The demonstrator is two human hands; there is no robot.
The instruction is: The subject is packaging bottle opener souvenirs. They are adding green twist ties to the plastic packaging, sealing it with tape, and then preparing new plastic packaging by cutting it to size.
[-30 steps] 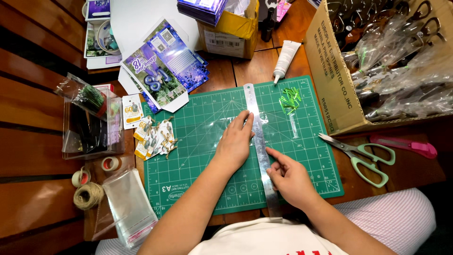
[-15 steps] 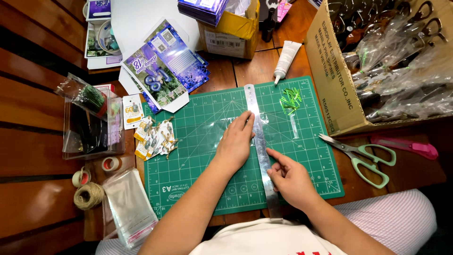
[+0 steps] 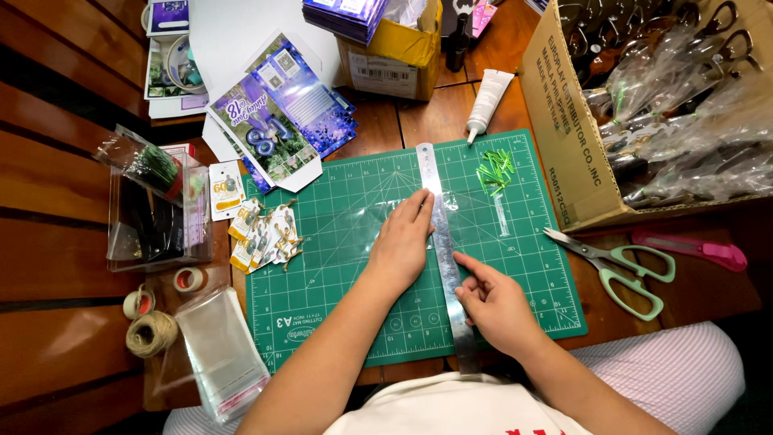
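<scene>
**Head view: our hands on a ruler over a green mat**

We press our left hand [image 3: 401,246], fingers flat and together, on clear film beside the metal ruler [image 3: 443,258]. Our right hand [image 3: 493,300] curls its fingers, index tip touching the ruler's edge. The ruler lies lengthwise across the green cutting mat [image 3: 322,274] on a wooden table [image 3: 64,185]. Scissors [image 3: 620,266] lie right of the mat, a cardboard box [image 3: 555,137] behind them, twine [image 3: 150,332] at left.

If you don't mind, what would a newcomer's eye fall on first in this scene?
First the green cutting mat at the centre of the wooden table, where the left hand presses flat beside a long metal ruler and the right hand touches the ruler's other edge. Next come the green-handled scissors to the mat's right and the cardboard box of clear-wrapped items behind them.
</scene>
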